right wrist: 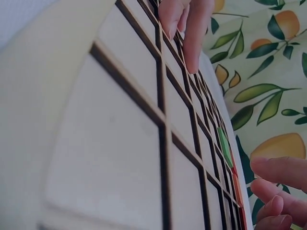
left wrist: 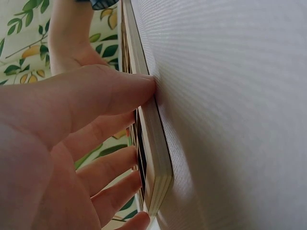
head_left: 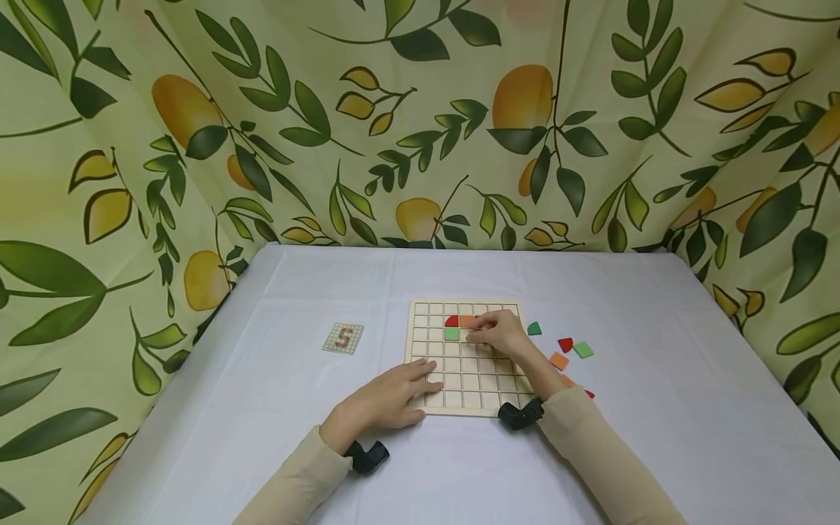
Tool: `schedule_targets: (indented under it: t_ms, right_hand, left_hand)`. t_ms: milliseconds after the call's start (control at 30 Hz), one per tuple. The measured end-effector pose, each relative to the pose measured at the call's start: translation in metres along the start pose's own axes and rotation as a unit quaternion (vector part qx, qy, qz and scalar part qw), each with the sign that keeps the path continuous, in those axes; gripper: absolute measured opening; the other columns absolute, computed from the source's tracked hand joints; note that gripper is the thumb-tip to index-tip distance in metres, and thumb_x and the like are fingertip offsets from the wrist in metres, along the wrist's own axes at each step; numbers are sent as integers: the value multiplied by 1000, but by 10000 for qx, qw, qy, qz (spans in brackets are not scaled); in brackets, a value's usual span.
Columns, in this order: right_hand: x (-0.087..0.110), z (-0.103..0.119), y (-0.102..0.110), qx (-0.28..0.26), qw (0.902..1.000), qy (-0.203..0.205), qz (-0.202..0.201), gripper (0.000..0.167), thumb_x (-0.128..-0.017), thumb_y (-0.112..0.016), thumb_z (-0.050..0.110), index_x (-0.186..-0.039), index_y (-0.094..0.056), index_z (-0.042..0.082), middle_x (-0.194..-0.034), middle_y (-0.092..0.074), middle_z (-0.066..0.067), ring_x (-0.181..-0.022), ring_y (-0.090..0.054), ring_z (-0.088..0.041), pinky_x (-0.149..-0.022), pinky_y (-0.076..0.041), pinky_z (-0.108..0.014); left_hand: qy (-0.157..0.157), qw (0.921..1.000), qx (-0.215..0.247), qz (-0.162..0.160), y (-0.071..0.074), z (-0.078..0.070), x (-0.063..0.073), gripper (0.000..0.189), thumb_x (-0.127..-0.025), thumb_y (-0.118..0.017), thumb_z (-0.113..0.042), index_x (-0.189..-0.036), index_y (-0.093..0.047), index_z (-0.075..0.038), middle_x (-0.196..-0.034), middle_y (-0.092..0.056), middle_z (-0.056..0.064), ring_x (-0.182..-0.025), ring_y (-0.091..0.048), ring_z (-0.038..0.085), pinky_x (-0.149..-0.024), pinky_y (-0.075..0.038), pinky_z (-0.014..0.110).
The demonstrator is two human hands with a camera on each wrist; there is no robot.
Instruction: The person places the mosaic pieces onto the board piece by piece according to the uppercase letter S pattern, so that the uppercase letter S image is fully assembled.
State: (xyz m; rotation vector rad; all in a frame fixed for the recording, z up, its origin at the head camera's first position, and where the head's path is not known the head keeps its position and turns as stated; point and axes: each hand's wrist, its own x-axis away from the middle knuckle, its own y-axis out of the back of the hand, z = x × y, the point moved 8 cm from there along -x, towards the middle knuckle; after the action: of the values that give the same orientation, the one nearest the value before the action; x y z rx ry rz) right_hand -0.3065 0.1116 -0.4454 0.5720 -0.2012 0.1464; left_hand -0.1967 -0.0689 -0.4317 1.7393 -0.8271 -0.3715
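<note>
A square wooden grid board [head_left: 453, 379] lies on the table. My left hand [head_left: 394, 394] rests at its near left corner with fingers spread over the grid; the thumb [left wrist: 115, 88] touches the board's side edge. My right hand [head_left: 502, 334] is over the upper part of the grid, fingertips close above a red tile [right wrist: 242, 218] that it partly covers in the head view. No tile shows between its fingers. Left of that tile sit an orange tile [head_left: 467, 321] and a rounded red tile [head_left: 452, 321], with a light green tile [head_left: 451, 334] just below the latter.
Loose tiles lie right of the board: a dark green one [head_left: 534, 329], a red one [head_left: 566, 345], a light green one [head_left: 583, 350] and an orange one [head_left: 559, 361], with more near the right forearm. A small pattern card [head_left: 343, 338] lies to the left.
</note>
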Motion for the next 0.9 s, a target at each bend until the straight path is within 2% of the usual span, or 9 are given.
schedule_targets:
  t_ms: [267,467,700,900]
  right_hand:
    - [4,-3,15,53,9999,64,-114,28,-81,-75,19,-103,-72,2,-73,-46,2,-72,-41,-15,-59,-35,-24]
    - [6,-9,23,-23,9999,58,-92,28,-83,-74,18,-105,-71,0,-64,-48,3,-64,-42,-14,-57,-36,-25]
    - [10,-17,35,25,9996,-162,-210,33,-84,-73,21,-109,-70,1,-73,-51,1,-74,-43,-16,-61,-38,-24]
    - [12,-21,47,-74,9991,-239,-336,35,-84,-73,18,-112,-68,-2,-69,-45,2,-71,-40,-15,-59,-36,-24]
  left_hand:
    - [-8,10000,-35,-15,1,0,0,49,-91,-60,-23,-139,-53,-18,-157,-37,8,-149,-30,27,-122,-30,43]
    - [-19,10000,-32,-11,0,-1,0,49,-90,-59,-22,-139,-53,-17,-156,-37,8,-148,-31,28,-122,-30,43]
    - [-71,9999,-88,-51,1,-2,0,49,-90,-60,-20,-138,-54,-16,-155,-39,10,-148,-32,29,-121,-31,43]
    - [-65,9999,-73,-52,1,-2,0,49,-90,-60,-20,-138,-54,-16,-156,-39,10,-148,-32,28,-121,-31,43]
